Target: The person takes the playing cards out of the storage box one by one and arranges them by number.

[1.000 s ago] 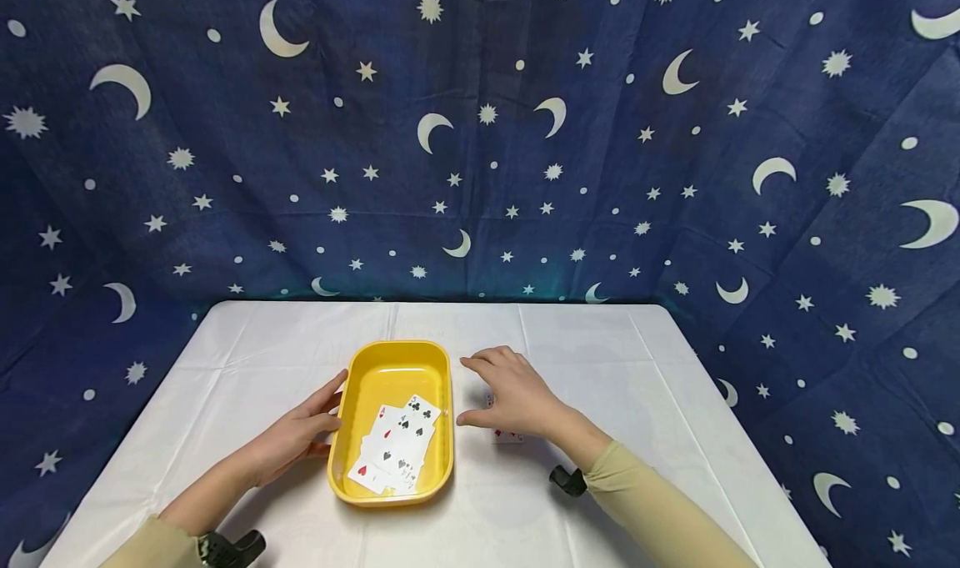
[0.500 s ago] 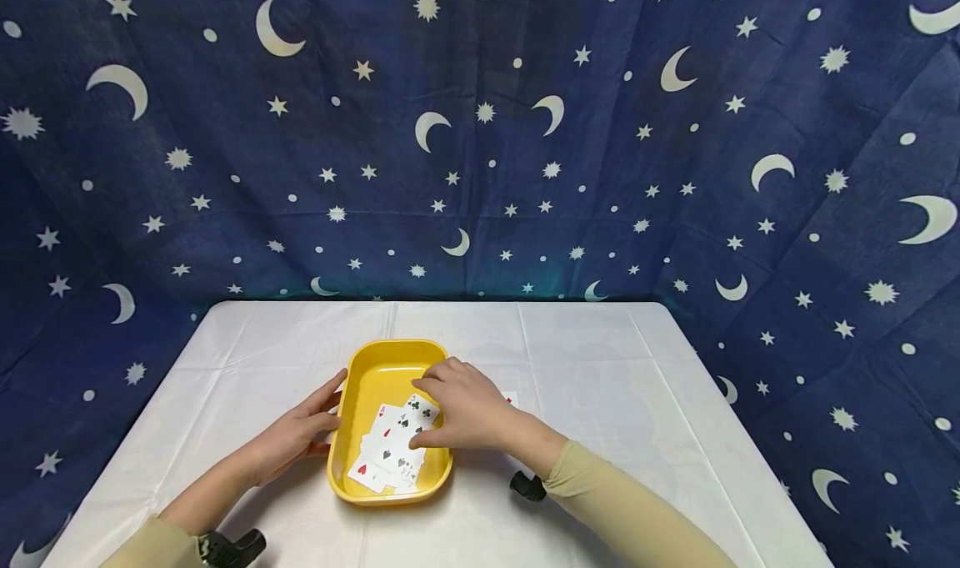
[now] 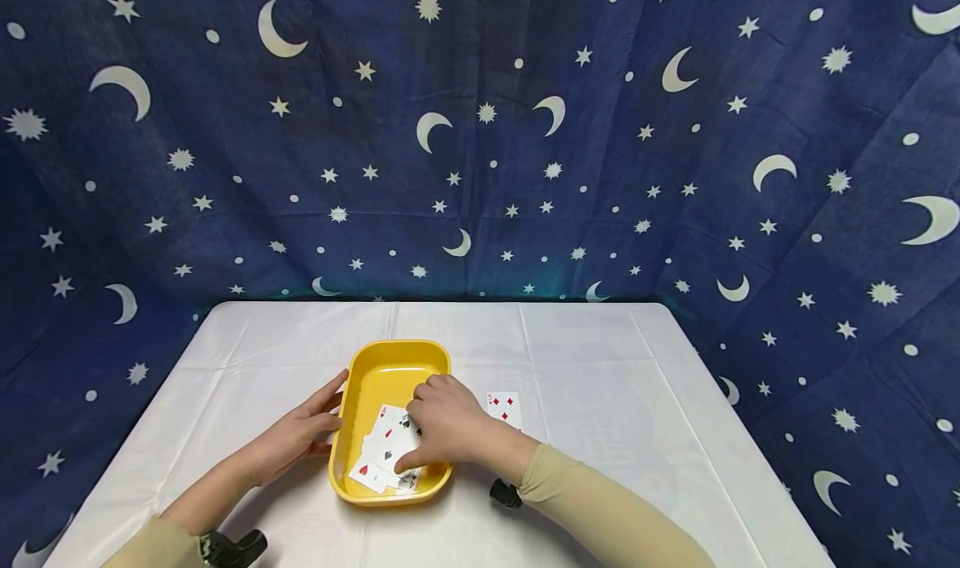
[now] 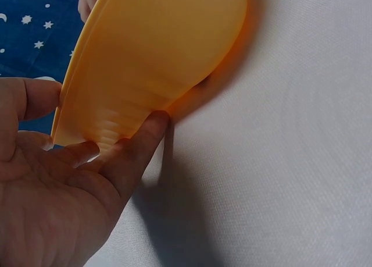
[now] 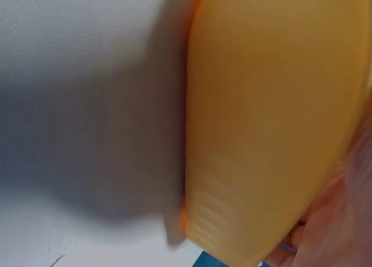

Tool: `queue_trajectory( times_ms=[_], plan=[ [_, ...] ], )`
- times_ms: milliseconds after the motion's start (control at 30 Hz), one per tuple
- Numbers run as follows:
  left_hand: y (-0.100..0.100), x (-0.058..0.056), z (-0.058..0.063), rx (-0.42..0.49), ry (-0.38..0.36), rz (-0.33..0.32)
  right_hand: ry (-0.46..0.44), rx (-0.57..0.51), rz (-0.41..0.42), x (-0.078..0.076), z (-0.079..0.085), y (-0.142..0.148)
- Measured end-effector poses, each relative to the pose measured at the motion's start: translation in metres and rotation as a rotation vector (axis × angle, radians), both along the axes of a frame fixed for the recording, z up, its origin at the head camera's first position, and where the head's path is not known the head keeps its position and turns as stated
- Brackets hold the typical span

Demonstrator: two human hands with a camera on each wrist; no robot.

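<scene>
A yellow tray [image 3: 386, 376] stands on the table with several face-up playing cards [image 3: 386, 447] overlapping in its near half. My left hand [image 3: 296, 434] rests against the tray's left side. In the left wrist view its fingertips touch the outer wall and reach the rim. My right hand [image 3: 450, 422] reaches over the right rim, above the cards, its thumb and bent fingers apart and partly hiding them. In the right wrist view, the tray's outer wall covers most of that hand's fingers. To its right a five of diamonds [image 3: 504, 405] lies face up, its lower part behind the forearm.
A white cloth [image 3: 615, 451] covers the table. Behind it hangs a dark blue curtain [image 3: 510, 176] with moons and stars. A black wrist camera [image 3: 232, 549] is strapped at the left wrist, another [image 3: 506, 493] at the right.
My right hand has moved left from above the card on the table into the tray, lowering over the cards there. The five of diamonds now shows. My left hand and the tray stay put.
</scene>
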State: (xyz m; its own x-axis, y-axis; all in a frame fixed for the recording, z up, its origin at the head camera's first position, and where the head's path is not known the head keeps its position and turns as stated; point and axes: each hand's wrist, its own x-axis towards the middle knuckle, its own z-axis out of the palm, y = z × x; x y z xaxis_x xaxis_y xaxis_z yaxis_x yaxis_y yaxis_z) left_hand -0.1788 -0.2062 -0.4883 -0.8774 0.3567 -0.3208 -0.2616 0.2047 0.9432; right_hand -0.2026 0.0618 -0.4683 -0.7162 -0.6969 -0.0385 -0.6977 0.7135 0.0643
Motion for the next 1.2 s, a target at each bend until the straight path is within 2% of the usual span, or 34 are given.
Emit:
queue_trajectory(
  times_ms=[367,567,1200],
  plan=[
    [0.001,0.001,0.001,-0.008,-0.006,0.008,0.061,0.169,-0.055,0.006,-0.010,-0.011],
    [0.001,0.001,0.001,-0.005,-0.001,0.004,0.083,0.228,-0.053,0.009,-0.008,-0.014],
    [0.001,0.001,0.000,-0.012,0.002,0.003,0.057,0.174,-0.006,0.009,-0.009,-0.012]
  ],
)
